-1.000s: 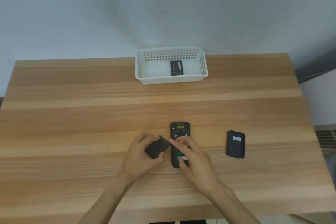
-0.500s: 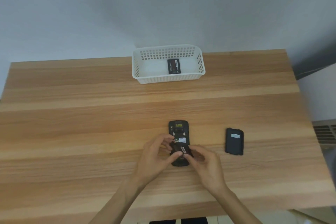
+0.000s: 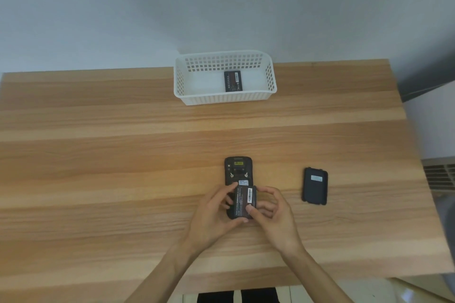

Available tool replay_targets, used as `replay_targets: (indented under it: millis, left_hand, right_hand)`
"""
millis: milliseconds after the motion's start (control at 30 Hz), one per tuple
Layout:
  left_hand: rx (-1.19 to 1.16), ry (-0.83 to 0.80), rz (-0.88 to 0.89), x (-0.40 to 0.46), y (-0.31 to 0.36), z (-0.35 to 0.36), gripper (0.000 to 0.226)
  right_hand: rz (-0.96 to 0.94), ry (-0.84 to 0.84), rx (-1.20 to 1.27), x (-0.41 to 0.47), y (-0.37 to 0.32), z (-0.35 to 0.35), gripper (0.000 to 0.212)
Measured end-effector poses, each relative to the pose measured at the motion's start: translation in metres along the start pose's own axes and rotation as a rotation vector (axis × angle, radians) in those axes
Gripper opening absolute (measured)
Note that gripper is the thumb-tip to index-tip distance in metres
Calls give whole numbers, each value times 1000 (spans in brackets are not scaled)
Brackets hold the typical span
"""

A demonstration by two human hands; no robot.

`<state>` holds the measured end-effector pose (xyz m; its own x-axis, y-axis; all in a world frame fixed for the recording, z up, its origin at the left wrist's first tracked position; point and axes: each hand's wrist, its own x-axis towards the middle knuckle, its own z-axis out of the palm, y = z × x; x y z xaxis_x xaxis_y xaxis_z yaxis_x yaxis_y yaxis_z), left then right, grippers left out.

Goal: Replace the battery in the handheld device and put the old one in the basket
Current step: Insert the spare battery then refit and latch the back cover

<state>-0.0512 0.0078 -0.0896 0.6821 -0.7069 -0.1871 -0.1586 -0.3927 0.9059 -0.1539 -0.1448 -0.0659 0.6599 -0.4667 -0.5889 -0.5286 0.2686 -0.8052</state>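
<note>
A black handheld device [image 3: 238,170] lies face down on the wooden table [image 3: 123,167], its back cover off. A black battery [image 3: 243,200] with a white barcode label sits over the device's lower half, held flat between both hands. My left hand [image 3: 214,214] grips its left edge and near corner. My right hand [image 3: 273,214] holds its right edge, thumb pressing on top. At the table's far edge stands a white basket [image 3: 225,98] with another black battery [image 3: 232,81] lying in it.
The device's black back cover [image 3: 315,186] lies on the table to the right of my hands. A grey wall rises behind the table. At the far right, past the table's edge, a vent grille [image 3: 440,177] shows.
The battery was tilted in my left hand, left of the device. Both hands have brought it over the device's lower half and laid it flat there.
</note>
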Motion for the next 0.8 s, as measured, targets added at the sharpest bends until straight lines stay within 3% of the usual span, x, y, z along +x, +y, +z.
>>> replay_targets:
  millis: [200,333,500,800]
  left_hand:
    - [28,-10,48,-4,-12,-3,78]
    - [24,22,25,-2,-14,-3,79]
    - [54,23,34,-1,-16,1,54]
    - [130,59,64,-4,-25,1,54]
  right_hand:
    - [-28,18,-66,4,3,5,41]
    - [-67,45,-184,8,0,9,48]
    - [-117,54,-224,10,1,8,49]
    - [-208,-130,-402,19,-2,0,65]
